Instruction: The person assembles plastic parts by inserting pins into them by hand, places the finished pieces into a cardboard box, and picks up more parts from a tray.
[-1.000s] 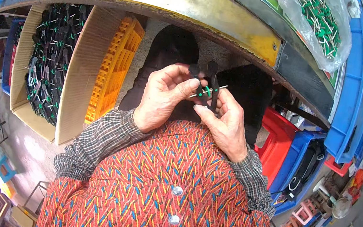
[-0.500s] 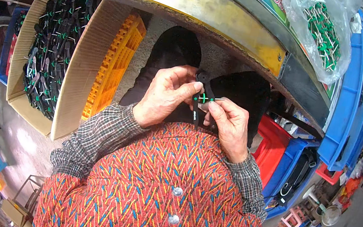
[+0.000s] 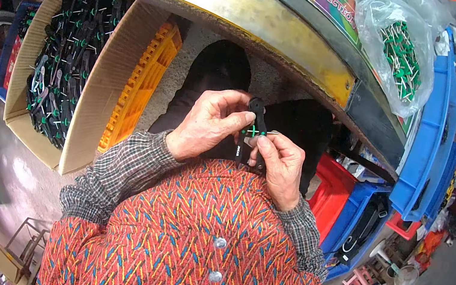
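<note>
In front of my lap, both hands hold a black two-armed hand tool (image 3: 259, 116) with a rounded head, green fittings and a thin metal pin across its arms. My left hand (image 3: 207, 122) pinches the tool near its head, thumb and forefinger closed on it. Lower down, my right hand (image 3: 280, 165) grips the arm at the green fitting, beside the pin's end. My fingers partly hide the lower arms. Many similar black tools with green parts (image 3: 75, 54) fill a cardboard box (image 3: 93, 94) on the left.
A worn metal-edged bench (image 3: 251, 9) curves ahead. On it, at the right, lies a clear plastic bag (image 3: 376, 28) of green pieces with metal pins (image 3: 401, 57), next to a blue tray (image 3: 428, 129). A yellow crate (image 3: 140, 87) stands beside the box; red (image 3: 332, 191) and blue bins (image 3: 352, 216) stand right.
The view has shifted slightly. The two arms of the tool look closer together, and my right hand sits a little lower and further left. Both hands keep their hold.
</note>
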Demonstrator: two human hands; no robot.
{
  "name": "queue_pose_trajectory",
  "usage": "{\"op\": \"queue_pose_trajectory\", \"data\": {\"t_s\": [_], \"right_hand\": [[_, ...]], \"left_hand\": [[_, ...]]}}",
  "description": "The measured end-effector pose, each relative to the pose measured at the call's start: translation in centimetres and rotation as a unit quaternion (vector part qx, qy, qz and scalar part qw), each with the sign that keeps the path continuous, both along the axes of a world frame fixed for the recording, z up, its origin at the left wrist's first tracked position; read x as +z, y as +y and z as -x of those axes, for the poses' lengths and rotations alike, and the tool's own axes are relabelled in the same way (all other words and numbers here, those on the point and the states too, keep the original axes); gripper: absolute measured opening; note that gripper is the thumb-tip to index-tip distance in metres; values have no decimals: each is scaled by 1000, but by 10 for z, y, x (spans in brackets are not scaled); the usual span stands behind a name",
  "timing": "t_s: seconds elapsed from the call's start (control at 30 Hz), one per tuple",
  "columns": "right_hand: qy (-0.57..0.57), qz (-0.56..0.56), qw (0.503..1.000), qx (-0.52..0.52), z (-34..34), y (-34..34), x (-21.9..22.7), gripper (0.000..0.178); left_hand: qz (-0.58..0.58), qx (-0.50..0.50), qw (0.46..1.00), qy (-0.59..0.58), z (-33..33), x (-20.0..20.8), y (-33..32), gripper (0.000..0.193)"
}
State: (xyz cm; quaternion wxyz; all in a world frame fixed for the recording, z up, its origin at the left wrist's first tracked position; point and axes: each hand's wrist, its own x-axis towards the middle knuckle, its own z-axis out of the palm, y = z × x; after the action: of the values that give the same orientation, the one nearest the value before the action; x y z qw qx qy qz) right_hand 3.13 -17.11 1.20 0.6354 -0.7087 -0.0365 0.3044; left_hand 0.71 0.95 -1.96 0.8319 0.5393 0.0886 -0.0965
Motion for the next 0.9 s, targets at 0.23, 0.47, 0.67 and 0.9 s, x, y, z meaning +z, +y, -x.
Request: {"op": "queue_pose_trajectory", "data": {"t_s": [0.23,0.47,0.67,0.9], "right_hand": [[2,4,1000,9,-1,2,2,18],[11,-22,999,-21,-4,2,1,20],[-25,32,999,31,-14,2,-2,25],[-8,38,999,33,-15,7,0,22]], "left_hand": [[-5,-4,1000,17,-6,1,1,19],[27,-14,999,27,-8,2,5,17],[50,0,998,38,-6,1,-1,17],[34,-5,999,35,-6,-4,-2,18]]}}
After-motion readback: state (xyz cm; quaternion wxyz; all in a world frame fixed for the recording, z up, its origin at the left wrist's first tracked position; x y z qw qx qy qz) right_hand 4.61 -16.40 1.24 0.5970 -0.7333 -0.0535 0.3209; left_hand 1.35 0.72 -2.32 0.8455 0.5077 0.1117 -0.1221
